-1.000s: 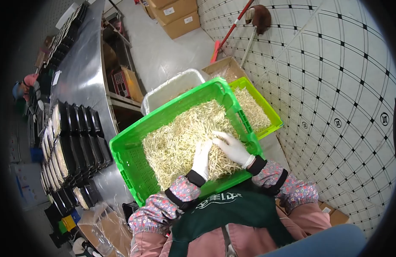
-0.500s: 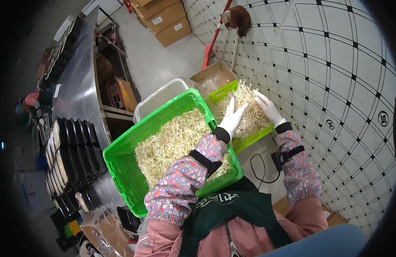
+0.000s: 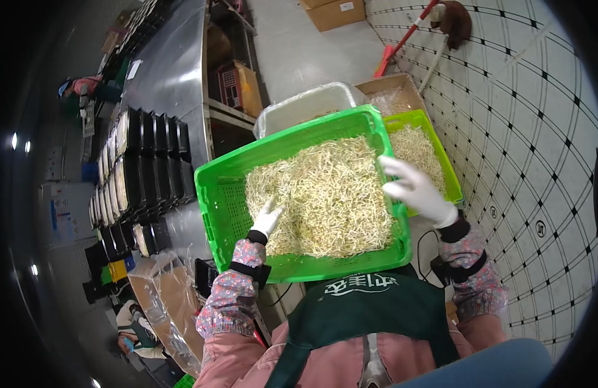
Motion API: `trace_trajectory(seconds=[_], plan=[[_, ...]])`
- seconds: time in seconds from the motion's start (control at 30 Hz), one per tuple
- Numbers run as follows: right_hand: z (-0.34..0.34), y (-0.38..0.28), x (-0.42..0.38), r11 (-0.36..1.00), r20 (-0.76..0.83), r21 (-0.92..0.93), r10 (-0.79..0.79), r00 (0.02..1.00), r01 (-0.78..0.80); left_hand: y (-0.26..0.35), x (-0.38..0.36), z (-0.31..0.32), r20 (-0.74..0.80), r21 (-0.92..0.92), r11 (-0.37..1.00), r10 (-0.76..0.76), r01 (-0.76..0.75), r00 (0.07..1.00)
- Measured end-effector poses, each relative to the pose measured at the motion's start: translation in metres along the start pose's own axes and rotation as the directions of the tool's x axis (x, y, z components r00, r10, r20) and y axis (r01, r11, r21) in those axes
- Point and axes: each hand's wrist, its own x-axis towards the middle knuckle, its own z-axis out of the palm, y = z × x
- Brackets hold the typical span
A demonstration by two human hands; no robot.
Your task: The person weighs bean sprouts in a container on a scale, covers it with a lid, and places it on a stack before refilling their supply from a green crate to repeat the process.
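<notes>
A large green basket (image 3: 312,266) stands in front of me, holding a thick layer of pale bean sprouts (image 3: 337,200). My left hand (image 3: 268,220), in a white glove, is over the left part of the sprouts with fingers stretched out and touching them. Above the basket's right rim, my gloved right hand (image 3: 420,193) has its fingers apart, slightly blurred, with nothing seen in them. A yellow-green basket (image 3: 445,158) sits to the right, partly behind that hand, with more sprouts (image 3: 412,149) inside.
Behind the green basket are a whitish tub (image 3: 305,107) and an open cardboard box (image 3: 397,87). Stacked black trays (image 3: 150,168) stand left on a metal table (image 3: 169,71). A tiled wall (image 3: 519,129) runs along the right. Other people (image 3: 88,86) are farther off at left.
Both hands have left the sprouts in the yellow-green basket. My left hand has moved left into the green basket, and my right hand is now at its right rim. The view has turned left.
</notes>
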Motion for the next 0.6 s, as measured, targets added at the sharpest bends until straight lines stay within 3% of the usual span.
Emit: trace_trajectory(seconds=[0.07, 0.13, 0.2, 0.23, 0.27, 0.33, 0.4, 0.47, 0.5, 0.53, 0.6], plan=[[0.042, 0.033, 0.025, 0.961, 0.22, -0.19, -0.158, 0.963, 0.201, -0.054, 0.0, -0.006, 0.001, 0.06, 0.989, -0.139, 0.139, 0.99], [0.079, 0.065, 0.055, 0.865, 0.352, -0.475, 0.022, 0.936, 0.158, -0.059, -0.014, -0.004, 0.04, 0.059, 0.976, -0.212, 0.209, 0.977], [0.108, 0.106, 0.089, 0.663, 0.358, -0.733, 0.186, 0.915, 0.152, -0.043, -0.023, 0.002, 0.125, 0.257, 0.921, -0.333, 0.294, 0.935], [0.119, 0.116, 0.103, 0.578, 0.335, -0.807, 0.275, 0.901, 0.124, -0.1, 0.002, 0.006, 0.253, 0.191, 0.949, -0.296, 0.252, 0.921], [0.129, 0.136, 0.115, 0.465, 0.322, -0.868, 0.26, 0.911, 0.174, -0.093, 0.002, 0.01, 0.243, 0.356, 0.92, -0.258, 0.162, 0.935], [0.145, 0.136, 0.122, 0.35, 0.27, -0.92, 0.23, 0.935, 0.179, -0.072, 0.011, 0.021, 0.205, 0.44, 0.871, -0.335, 0.219, 0.92], [0.164, 0.14, 0.112, 0.281, 0.292, -0.936, 0.279, 0.915, 0.213, -0.078, 0.024, 0.039, 0.214, 0.376, 0.912, -0.259, 0.165, 0.942], [0.184, 0.142, 0.093, 0.191, 0.347, -0.935, 0.341, 0.874, 0.297, -0.085, 0.025, 0.067, 0.299, 0.333, 0.927, -0.28, 0.175, 0.913], [0.19, 0.149, 0.077, 0.164, 0.416, -0.909, 0.27, 0.868, 0.384, -0.069, 0.019, 0.08, 0.297, 0.488, 0.859, -0.33, 0.155, 0.896], [0.193, 0.143, 0.066, 0.16, 0.484, -0.875, 0.338, 0.807, 0.458, -0.053, 0.009, 0.086, 0.288, 0.63, 0.766, -0.382, 0.127, 0.878], [0.19, 0.142, 0.041, 0.191, 0.58, -0.81, 0.406, 0.706, 0.555, -0.047, 0.002, 0.066, 0.572, 0.418, 0.904, -0.341, 0.093, 0.746]])
